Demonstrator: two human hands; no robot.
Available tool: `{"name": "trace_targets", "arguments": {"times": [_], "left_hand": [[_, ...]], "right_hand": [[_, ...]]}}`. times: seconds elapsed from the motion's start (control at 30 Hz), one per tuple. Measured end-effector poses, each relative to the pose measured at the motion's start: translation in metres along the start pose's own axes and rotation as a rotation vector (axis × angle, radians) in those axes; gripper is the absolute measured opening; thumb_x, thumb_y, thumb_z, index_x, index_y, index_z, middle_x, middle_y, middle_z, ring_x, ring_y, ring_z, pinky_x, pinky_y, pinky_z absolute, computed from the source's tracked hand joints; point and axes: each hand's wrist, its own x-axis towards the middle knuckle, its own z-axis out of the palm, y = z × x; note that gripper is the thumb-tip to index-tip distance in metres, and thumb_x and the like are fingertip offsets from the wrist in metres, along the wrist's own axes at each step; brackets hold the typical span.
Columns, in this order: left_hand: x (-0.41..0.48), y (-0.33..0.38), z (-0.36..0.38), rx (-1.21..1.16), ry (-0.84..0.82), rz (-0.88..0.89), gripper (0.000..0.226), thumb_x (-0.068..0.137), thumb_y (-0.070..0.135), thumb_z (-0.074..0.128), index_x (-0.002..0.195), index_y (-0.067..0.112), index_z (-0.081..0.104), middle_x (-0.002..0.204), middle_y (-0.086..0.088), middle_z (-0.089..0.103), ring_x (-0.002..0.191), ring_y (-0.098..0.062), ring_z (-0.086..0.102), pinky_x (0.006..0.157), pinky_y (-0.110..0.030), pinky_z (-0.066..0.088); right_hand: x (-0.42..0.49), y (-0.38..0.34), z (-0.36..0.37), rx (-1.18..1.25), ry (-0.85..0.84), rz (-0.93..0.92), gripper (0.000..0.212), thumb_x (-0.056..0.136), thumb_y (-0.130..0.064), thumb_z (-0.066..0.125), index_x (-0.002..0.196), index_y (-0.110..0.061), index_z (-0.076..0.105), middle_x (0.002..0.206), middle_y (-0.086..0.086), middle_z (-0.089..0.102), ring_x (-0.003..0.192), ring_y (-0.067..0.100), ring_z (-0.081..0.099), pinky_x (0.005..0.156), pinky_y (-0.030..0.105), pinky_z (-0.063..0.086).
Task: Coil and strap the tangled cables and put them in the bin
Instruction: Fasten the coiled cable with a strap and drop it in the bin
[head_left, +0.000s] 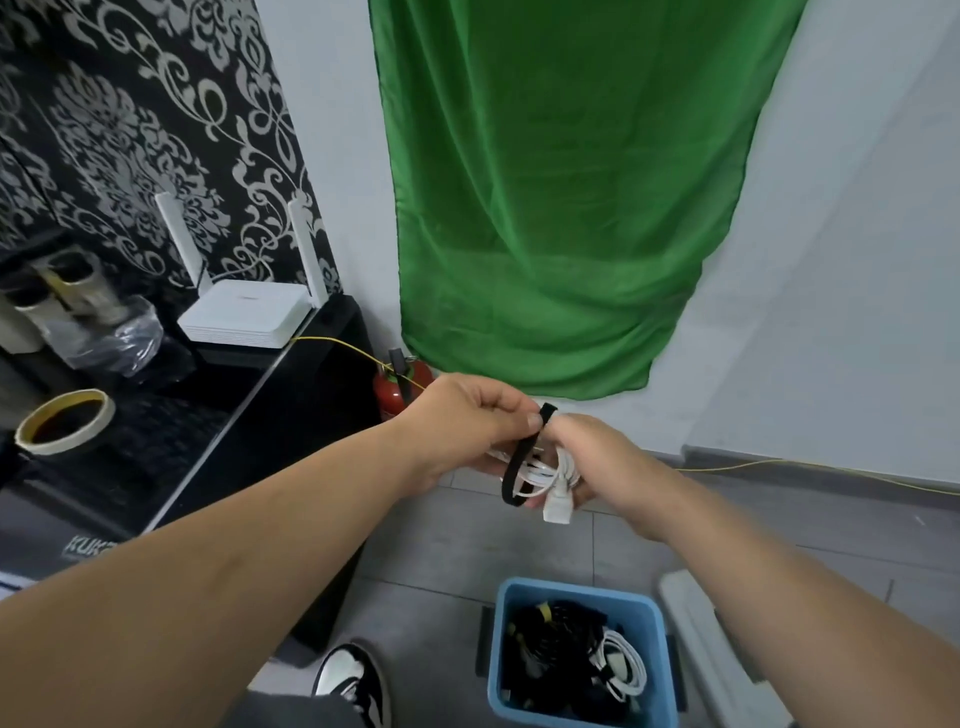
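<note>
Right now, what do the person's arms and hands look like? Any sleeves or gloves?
The left forearm and right forearm are bare: no sleeve reaches into view. The left hand and right hand wear no gloves, and no watch, ring or bracelet shows. Lower down there is a black and white shoe.

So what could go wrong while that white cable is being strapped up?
The black fabric strap is only pinched by the left hand and looks unfastened, so the coiled white cable in the right hand might spring loose. The hands seem forward of the blue plastic bin, so a dropped bundle could miss it.
</note>
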Motion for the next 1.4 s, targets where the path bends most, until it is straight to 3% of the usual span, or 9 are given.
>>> {"name": "trace_targets", "arguments": {"times": [0.17, 0.43, 0.6, 0.67, 0.77, 0.87, 1.1, 1.27, 1.4], "left_hand": [[0.006, 0.0, -0.003, 0.078, 0.018, 0.032, 0.015, 0.086, 0.009, 0.08, 0.1, 0.004, 0.076, 0.086, -0.01, 0.079, 0.07, -0.015, 0.072, 0.072, -0.035, 0.06], [0.007, -0.003, -0.012, 0.554, 0.076, 0.334, 0.023, 0.077, 0.021, 0.088, 0.089, 0.022, 0.068, 0.068, 0.006, 0.067, 0.052, -0.001, 0.054, 0.054, -0.023, 0.047], [0.007, 0.001, -0.02, 0.897, 0.028, 0.498, 0.056, 0.076, 0.033, 0.087, 0.127, 0.028, 0.064, 0.112, 0.015, 0.062, 0.094, 0.0, 0.06, 0.084, -0.017, 0.048], [0.007, 0.0, -0.023, 0.916, -0.073, 0.474, 0.047, 0.082, 0.029, 0.082, 0.127, 0.026, 0.068, 0.118, 0.012, 0.07, 0.107, -0.002, 0.064, 0.097, -0.025, 0.052], [0.009, -0.002, -0.025, 0.984, -0.125, 0.518, 0.021, 0.084, 0.026, 0.075, 0.105, 0.026, 0.075, 0.091, 0.01, 0.074, 0.087, -0.009, 0.068, 0.079, -0.037, 0.057], [0.01, -0.001, -0.02, 1.078, -0.063, 0.599, 0.019, 0.079, 0.032, 0.067, 0.094, 0.023, 0.073, 0.078, 0.009, 0.069, 0.073, -0.014, 0.064, 0.067, -0.035, 0.054], [0.012, -0.011, -0.018, 1.068, 0.008, 0.634, 0.022, 0.079, 0.027, 0.076, 0.093, 0.019, 0.061, 0.076, 0.009, 0.06, 0.069, -0.014, 0.056, 0.059, -0.032, 0.04], [0.012, -0.024, -0.014, 1.102, 0.134, 0.662, 0.026, 0.086, 0.031, 0.069, 0.097, 0.017, 0.05, 0.065, 0.005, 0.051, 0.06, -0.026, 0.053, 0.052, -0.034, 0.039], [0.014, -0.026, -0.016, 1.02, 0.2, 0.687, 0.018, 0.083, 0.029, 0.058, 0.097, 0.02, 0.051, 0.067, 0.002, 0.057, 0.062, -0.03, 0.058, 0.051, -0.037, 0.044]], "right_hand": [[0.009, 0.001, -0.004, -0.063, 0.016, -0.072, 0.049, 0.108, -0.046, 0.029, 0.113, -0.017, 0.068, 0.096, 0.011, 0.078, 0.087, 0.029, 0.077, 0.069, 0.036, 0.058], [0.013, 0.008, -0.005, -0.2, 0.101, -0.144, 0.051, 0.103, -0.052, 0.035, 0.094, -0.012, 0.065, 0.085, 0.001, 0.067, 0.077, 0.017, 0.058, 0.073, 0.038, 0.047], [0.004, 0.008, 0.002, -0.31, 0.029, -0.182, 0.044, 0.108, -0.045, 0.034, 0.089, -0.023, 0.066, 0.088, -0.01, 0.065, 0.081, 0.008, 0.056, 0.076, 0.028, 0.041], [0.002, 0.007, 0.005, -0.362, 0.012, -0.198, 0.04, 0.109, -0.042, 0.033, 0.09, -0.03, 0.065, 0.092, -0.016, 0.063, 0.086, 0.0, 0.056, 0.08, 0.023, 0.039], [0.001, 0.005, 0.006, -0.406, 0.003, -0.196, 0.037, 0.109, -0.042, 0.032, 0.085, -0.037, 0.059, 0.092, -0.018, 0.06, 0.092, 0.002, 0.055, 0.086, 0.025, 0.039], [0.002, 0.004, 0.005, -0.428, -0.018, -0.172, 0.044, 0.108, -0.049, 0.03, 0.092, -0.025, 0.065, 0.103, -0.002, 0.069, 0.1, 0.018, 0.061, 0.096, 0.036, 0.046], [0.007, 0.002, 0.008, -0.205, -0.047, -0.073, 0.057, 0.104, -0.057, 0.038, 0.091, -0.013, 0.07, 0.098, 0.007, 0.072, 0.082, 0.022, 0.066, 0.086, 0.048, 0.06], [0.011, 0.007, 0.007, -0.029, -0.053, -0.07, 0.074, 0.081, -0.078, 0.053, 0.104, -0.011, 0.075, 0.101, 0.017, 0.071, 0.088, 0.022, 0.057, 0.082, 0.041, 0.048], [0.013, 0.011, 0.01, 0.168, -0.065, -0.04, 0.05, 0.098, -0.059, 0.054, 0.112, -0.016, 0.076, 0.109, 0.006, 0.077, 0.1, 0.026, 0.068, 0.09, 0.044, 0.05]]}}
